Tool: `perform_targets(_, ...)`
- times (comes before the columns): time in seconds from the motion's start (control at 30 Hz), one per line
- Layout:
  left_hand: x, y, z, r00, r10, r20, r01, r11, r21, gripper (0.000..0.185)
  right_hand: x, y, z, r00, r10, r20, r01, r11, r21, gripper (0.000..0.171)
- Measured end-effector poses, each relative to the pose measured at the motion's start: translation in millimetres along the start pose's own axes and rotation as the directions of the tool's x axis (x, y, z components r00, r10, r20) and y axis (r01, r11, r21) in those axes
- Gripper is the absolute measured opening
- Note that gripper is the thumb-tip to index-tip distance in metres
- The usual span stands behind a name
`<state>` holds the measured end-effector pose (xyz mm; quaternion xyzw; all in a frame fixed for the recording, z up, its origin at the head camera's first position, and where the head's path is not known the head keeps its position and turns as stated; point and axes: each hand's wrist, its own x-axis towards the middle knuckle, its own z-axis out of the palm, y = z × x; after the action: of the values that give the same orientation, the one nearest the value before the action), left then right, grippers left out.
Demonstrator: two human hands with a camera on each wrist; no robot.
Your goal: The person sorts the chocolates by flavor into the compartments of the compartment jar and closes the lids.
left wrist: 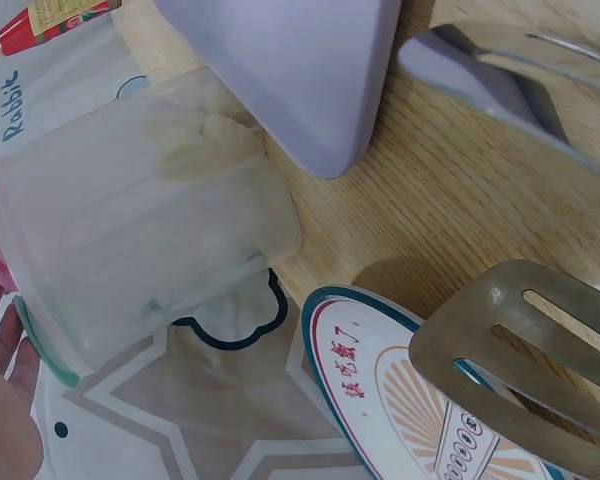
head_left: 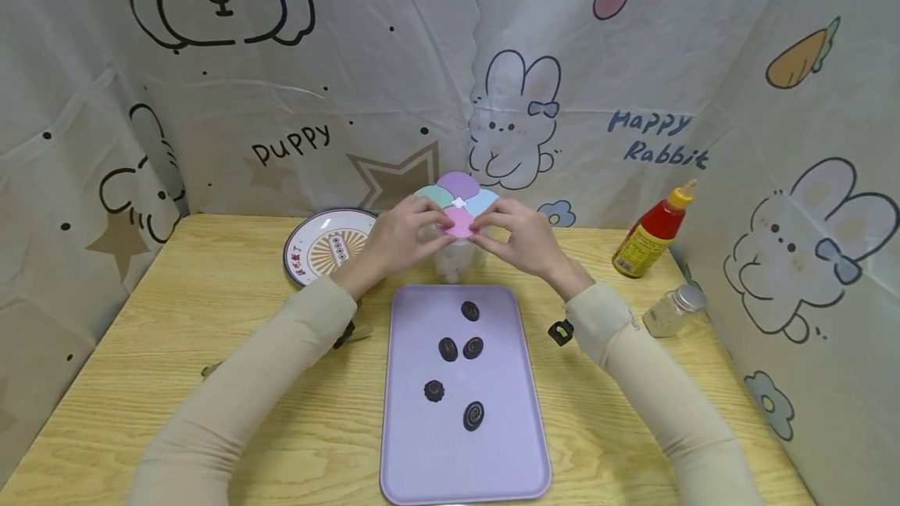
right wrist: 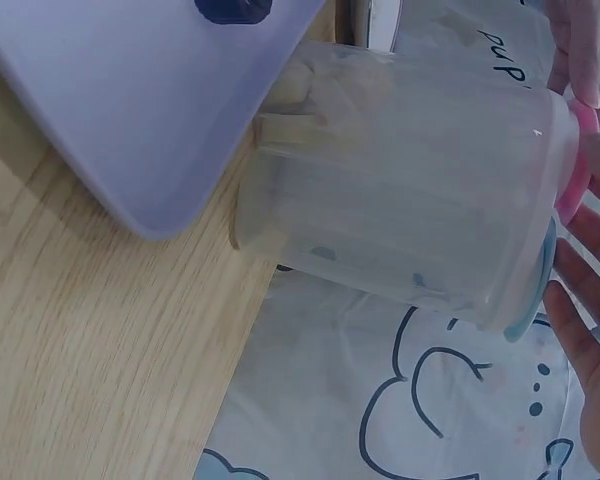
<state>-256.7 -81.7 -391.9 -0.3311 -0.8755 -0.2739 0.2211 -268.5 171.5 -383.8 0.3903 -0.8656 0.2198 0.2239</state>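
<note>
You had both hands on the lid of the clear container (head_left: 457, 252): your left hand (head_left: 397, 239) and right hand (head_left: 523, 239) each curled their fingertips onto the pink petal (head_left: 460, 222) of the four-coloured lid (head_left: 458, 203), pinching it from either side. The container stood on the wooden table (head_left: 176, 350) just behind the far short edge of the lilac tray (head_left: 460, 451), so your grip sat at the top front of it, above the translucent body. Most of that body was hidden behind your fingers in the head view; the wrist views showed its frosted wall (left wrist: 140, 250) (right wrist: 410, 210) but not plainly what was inside it.

On the tray lay five dark cookies (head_left: 448, 349), loose and apart from one another. Left of your left hand was a patterned plate (head_left: 326, 244), partly covered by your wrist. At the right, near the curtain, stood a red sauce bottle (head_left: 650, 233) and a small glass jar (head_left: 671, 309) lying tilted. A slotted metal spatula (left wrist: 520, 350) showed in the left wrist view over the plate; in the head view your sleeve hid nearly all of it. A small black object (head_left: 560, 331) beside your right sleeve was too small to make out.
</note>
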Motion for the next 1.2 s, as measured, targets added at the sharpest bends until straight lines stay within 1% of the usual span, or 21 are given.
perform_targets(0.27,-1.0,0.0,5.2,1.0,-0.027,0.005,0.027,1.0,0.002,0.024,-0.8,0.4,0.9,1.0,0.027,-0.009,-0.027,1.0,0.013,0.018)
perform_targets(0.43,-1.0,2.1,4.3,0.998,-0.049,0.027,0.049,0.999,0.0,0.024,-0.2,0.5,0.8,1.0,0.027,0.007,-0.026,1.0,-0.016,0.019)
perform_targets(0.53,-1.1,3.1,3.7,0.998,-0.051,0.039,0.05,0.999,0.012,0.024,0.4,0.6,1.6,1.0,0.015,0.012,-0.015,0.999,-0.031,0.02)
perform_targets(0.63,-1.1,4.0,2.9,0.998,-0.052,0.039,0.052,0.998,0.021,0.024,0.6,0.5,2.6,1.0,0.01,0.012,-0.009,1.0,-0.025,0.02)
perform_targets(0.83,-0.1,6.4,1.7,0.998,-0.047,0.042,0.047,0.999,0.016,0.025,-1.6,0.7,3.1,1.0,0.022,0.016,-0.022,1.0,-0.008,0.018)
perform_targets(0.93,0.3,7.3,0.9,0.997,-0.061,0.053,0.06,0.998,0.023,0.026,-1.3,0.7,2.0,0.999,0.028,0.037,-0.028,1.0,0.009,0.017)
perform_targets(1.03,2.0,7.8,0.7,0.995,-0.078,0.064,0.076,0.997,0.034,0.028,0.9,1.9,-0.5,0.998,0.039,0.059,-0.042,0.998,0.055,0.016)
perform_targets(1.1,3.6,8.1,0.7,0.994,-0.086,0.071,0.082,0.996,0.045,0.028,3.5,3.3,-2.6,0.995,0.054,0.08,-0.061,0.995,0.085,0.016)
perform_targets(1.2,4.7,8.7,0.4,0.993,-0.097,0.073,0.093,0.994,0.063,0.029,9.3,6.7,-5.4,0.988,0.101,0.12,-0.113,0.989,0.095,0.021)
